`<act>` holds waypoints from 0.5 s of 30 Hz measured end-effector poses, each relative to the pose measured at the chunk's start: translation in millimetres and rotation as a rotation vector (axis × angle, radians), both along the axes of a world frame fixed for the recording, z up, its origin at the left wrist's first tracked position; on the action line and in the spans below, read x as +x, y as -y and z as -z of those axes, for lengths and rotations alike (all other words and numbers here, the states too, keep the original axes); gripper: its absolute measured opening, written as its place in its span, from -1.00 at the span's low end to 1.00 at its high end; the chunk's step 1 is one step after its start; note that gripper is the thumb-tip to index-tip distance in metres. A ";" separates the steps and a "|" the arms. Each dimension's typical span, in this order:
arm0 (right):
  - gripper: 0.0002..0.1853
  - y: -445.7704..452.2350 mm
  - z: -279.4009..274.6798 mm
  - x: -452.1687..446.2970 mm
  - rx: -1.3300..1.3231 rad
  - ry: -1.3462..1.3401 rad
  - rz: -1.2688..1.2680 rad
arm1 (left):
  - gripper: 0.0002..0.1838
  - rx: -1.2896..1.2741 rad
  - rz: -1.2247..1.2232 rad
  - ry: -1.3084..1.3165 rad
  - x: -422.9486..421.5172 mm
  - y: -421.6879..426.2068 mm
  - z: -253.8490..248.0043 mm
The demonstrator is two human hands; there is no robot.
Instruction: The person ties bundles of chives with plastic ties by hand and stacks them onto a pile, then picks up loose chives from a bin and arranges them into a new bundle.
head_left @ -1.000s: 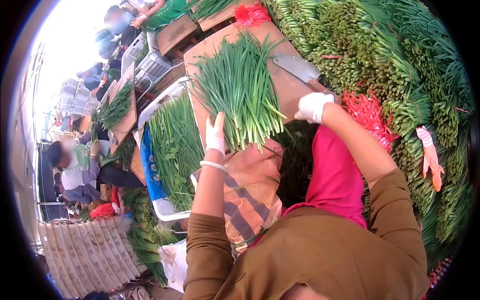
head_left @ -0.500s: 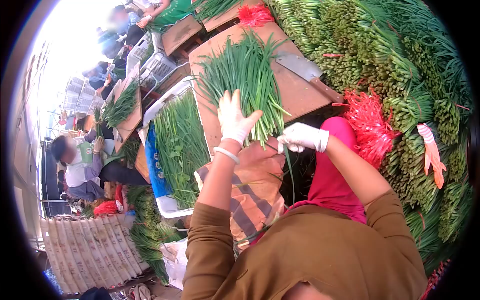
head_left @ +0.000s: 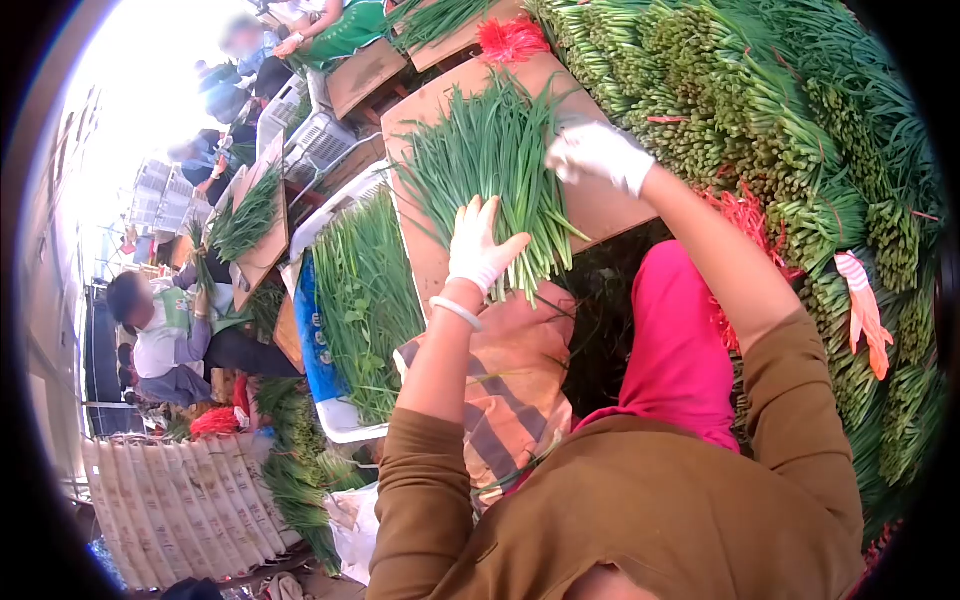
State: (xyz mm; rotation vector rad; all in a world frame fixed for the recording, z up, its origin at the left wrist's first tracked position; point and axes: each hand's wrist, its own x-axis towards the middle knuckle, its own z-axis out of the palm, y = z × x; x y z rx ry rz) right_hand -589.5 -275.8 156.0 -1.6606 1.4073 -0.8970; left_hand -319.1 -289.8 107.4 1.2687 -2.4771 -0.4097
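A loose bunch of green leafy stalks (head_left: 500, 170) lies on a brown board (head_left: 610, 205), its pale cut ends toward me. My left hand (head_left: 480, 245), gloved in white, rests on the lower left of the bunch with its fingers apart. Beyond the right edge of the bunch, my right hand (head_left: 600, 158) is over the board, also in a white glove. Its fingers are curled and slightly blurred; what they hold, if anything, is hidden. The knife is not visible, and my right hand and forearm cover where it lay.
Stacked green bundles (head_left: 720, 110) fill the right side, with an orange-white glove (head_left: 865, 315) on them. Red ties (head_left: 745, 220) lie beside the board, more (head_left: 510, 40) at its top. A crate of greens (head_left: 365, 300) stands left. Farther left, a person (head_left: 165, 325) sits.
My right hand went from the knife handle to the stalk ends, where it held a thin leaf, then up over the board. My left hand moved from the bunch's lower edge onto the stalks.
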 end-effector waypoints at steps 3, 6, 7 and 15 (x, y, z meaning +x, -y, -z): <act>-0.64 -42.4 7.6 12.4 0.314 -0.373 0.085 | -0.18 0.054 -0.003 -0.019 0.3 7.9 -6.5; -0.58 -61.4 27.5 29.9 0.333 -0.611 -0.027 | -0.22 0.079 -0.010 -0.080 0.7 9.8 -8.0; -0.61 -60.5 33.1 37.1 0.341 -0.615 -0.042 | -0.23 0.084 -0.007 -0.073 0.3 10.8 -7.2; -0.69 -63.3 61.6 113.5 0.169 -0.504 -0.100 | 0.00 0.040 -0.156 0.012 -27.1 -4.4 5.9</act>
